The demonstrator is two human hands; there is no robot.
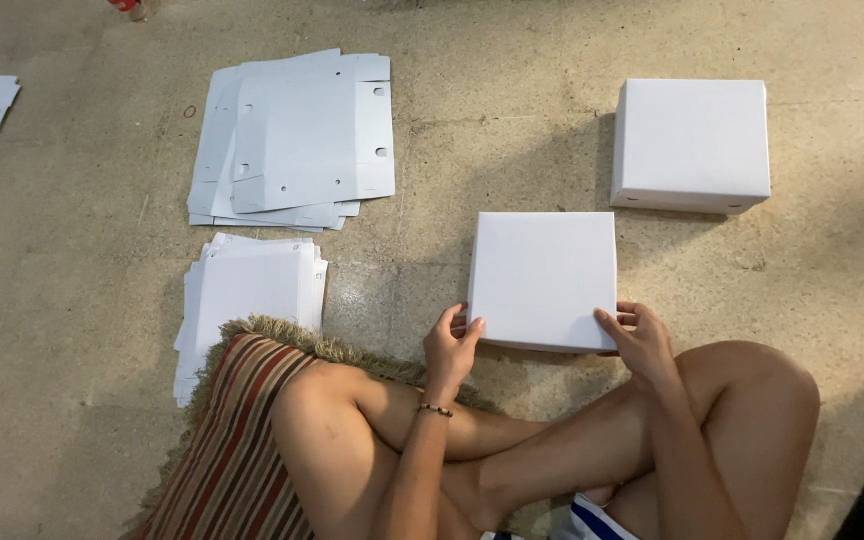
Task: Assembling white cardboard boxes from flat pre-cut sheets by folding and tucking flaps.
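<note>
arms: bare, no sleeves | left wrist: thin dark beaded bracelet (pixel 436 409) | legs: bare to the thigh | shorts (pixel 592 520): white with a blue stripe, only the hem in view | hands: no rings seen

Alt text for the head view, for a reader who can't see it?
Both hands, left and right, hold the near edge of a white box on the floor. A second box and flat white sheets lie beyond.
</note>
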